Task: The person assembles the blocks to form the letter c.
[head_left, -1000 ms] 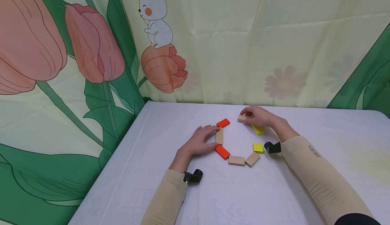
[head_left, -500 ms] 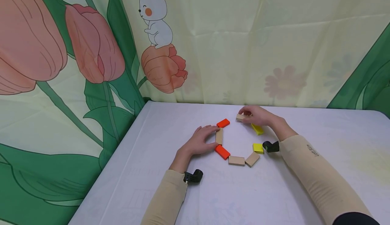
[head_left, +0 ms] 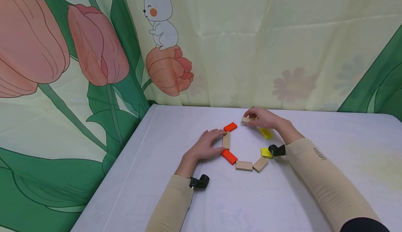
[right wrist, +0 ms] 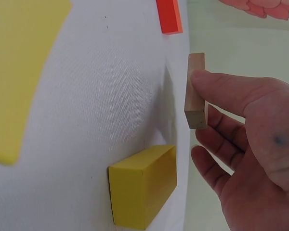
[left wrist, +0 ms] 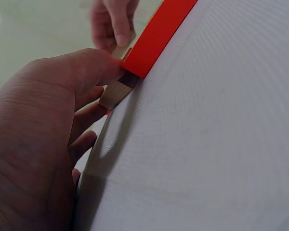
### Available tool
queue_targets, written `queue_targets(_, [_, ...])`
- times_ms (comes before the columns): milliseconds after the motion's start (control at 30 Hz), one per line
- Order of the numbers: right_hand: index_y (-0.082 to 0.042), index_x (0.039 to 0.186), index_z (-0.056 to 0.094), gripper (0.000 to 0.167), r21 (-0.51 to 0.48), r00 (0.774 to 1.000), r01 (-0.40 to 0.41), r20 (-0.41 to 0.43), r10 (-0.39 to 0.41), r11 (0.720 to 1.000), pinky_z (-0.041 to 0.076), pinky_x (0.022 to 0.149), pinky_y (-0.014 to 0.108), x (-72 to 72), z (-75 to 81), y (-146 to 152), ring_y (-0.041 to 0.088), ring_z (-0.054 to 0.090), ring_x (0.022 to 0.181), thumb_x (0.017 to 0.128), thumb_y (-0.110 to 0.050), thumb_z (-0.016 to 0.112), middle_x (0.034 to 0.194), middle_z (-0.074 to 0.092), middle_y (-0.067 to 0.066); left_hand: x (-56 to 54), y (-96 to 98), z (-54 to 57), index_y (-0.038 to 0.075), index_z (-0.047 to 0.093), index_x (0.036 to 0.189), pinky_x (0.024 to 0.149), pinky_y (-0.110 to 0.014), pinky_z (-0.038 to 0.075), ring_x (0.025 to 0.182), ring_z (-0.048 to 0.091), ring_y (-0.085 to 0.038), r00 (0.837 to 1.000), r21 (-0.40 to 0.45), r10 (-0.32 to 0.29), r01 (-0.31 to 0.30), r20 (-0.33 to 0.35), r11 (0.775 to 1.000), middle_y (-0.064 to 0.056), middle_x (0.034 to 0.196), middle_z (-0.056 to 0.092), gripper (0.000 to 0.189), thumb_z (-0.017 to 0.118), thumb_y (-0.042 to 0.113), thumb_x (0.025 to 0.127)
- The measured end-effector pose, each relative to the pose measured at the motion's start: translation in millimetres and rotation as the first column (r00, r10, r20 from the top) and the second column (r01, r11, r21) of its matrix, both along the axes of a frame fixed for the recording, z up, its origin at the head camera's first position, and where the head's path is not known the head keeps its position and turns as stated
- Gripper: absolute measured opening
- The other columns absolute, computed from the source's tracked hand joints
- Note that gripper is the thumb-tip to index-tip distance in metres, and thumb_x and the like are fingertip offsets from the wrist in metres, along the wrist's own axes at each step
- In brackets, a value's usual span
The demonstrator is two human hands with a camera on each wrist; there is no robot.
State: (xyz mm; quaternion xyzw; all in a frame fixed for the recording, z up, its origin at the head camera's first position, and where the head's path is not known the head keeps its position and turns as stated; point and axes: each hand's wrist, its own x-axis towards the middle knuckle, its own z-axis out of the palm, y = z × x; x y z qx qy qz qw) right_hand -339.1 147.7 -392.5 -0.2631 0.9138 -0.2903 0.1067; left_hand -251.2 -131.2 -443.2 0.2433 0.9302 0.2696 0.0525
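Between thumb and fingers my right hand (head_left: 262, 118) pinches a plain wooden block (right wrist: 196, 91); the right wrist view shows it raised off the table. Behind that hand lies a yellow block (right wrist: 142, 187). My left hand (head_left: 207, 144) rests at the left of a curved row, fingers spread. Its thumb touches the near red block (head_left: 229, 156) and a fingertip reaches the far end of a standing-out wooden block (head_left: 226, 140). A far red block (head_left: 230, 127) sits past that fingertip, with a gap between it and the held block.
The curve continues along the front with a wooden block (head_left: 244, 165), an angled wooden block (head_left: 260, 164) and a near yellow block (head_left: 266, 152), close by the right wrist camera (head_left: 277, 150). All lie on a white-covered table (head_left: 220, 204). A printed curtain (head_left: 235, 50) hangs behind.
My right hand has moved a little left and away from me with the wooden block, nearer the far red block. The left hand and the blocks on the table have stayed put.
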Motion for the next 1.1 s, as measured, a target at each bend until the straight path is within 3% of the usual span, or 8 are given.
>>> queue_targets(1100, [-0.001,0.130,0.063,0.034,0.018,0.999,-0.003,0.039,0.002,1.000,0.049,0.095,0.047,-1.5,-2.9,-16.6,0.032,0.053,0.104,0.097,-0.012,0.066,0.117,0.061,0.016,-0.9,-1.1,-1.3,0.020,0.049,0.150,0.122,-0.044,0.010,0.146,0.031,-0.019,1.000,0.011,-0.008,0.008,-0.004,1.000,0.001,0.153,0.047,0.059,0.064,0.032,0.095])
